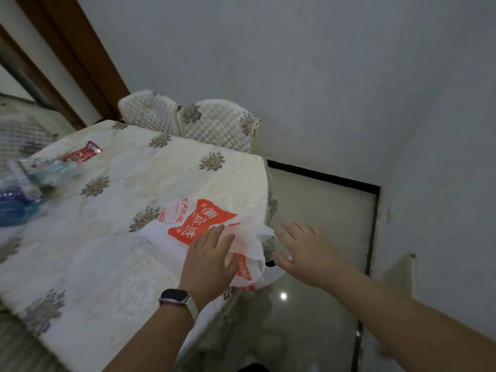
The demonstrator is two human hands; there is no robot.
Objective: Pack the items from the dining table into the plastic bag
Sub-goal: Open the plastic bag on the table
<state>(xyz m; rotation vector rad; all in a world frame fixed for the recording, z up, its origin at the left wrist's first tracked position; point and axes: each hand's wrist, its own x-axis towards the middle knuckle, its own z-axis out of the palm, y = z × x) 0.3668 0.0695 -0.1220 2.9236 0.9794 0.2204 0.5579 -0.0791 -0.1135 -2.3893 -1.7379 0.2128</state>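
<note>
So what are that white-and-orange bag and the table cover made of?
Bag: thin plastic film, it seems, translucent and crinkled. Table cover: probably woven fabric, matt cream with embroidered-looking flowers, draping over the edge.

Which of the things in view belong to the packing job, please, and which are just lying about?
Job: plastic bag, touched by the left hand; right hand beside it; red packet and blurred plastic items on the dining table.
Lying about: quilted chairs, wristwatch, door frame.
</note>
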